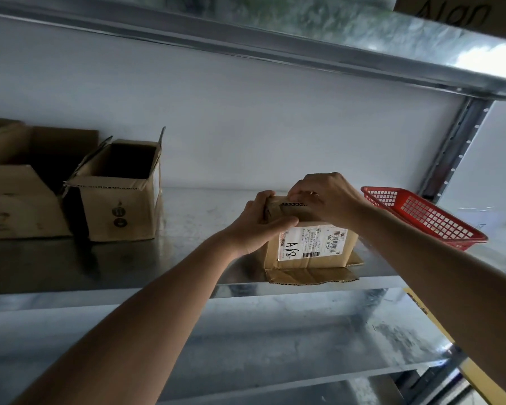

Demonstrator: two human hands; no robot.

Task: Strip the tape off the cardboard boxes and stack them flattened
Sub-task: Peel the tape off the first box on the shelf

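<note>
Your left hand [256, 222] and right hand [323, 197] grip the top flaps of the labelled cardboard box [310, 247] on the metal shelf [187, 258], beside a red basket [424, 214].

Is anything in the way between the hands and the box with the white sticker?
No, nothing is. Both hands are already on the box: the left hand grips its top left corner and the right hand pinches at its top edge. The red basket sits off to the right, out of the way.

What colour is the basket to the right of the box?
Red, a mesh-sided plastic basket; the head view shows it clearly.
</note>
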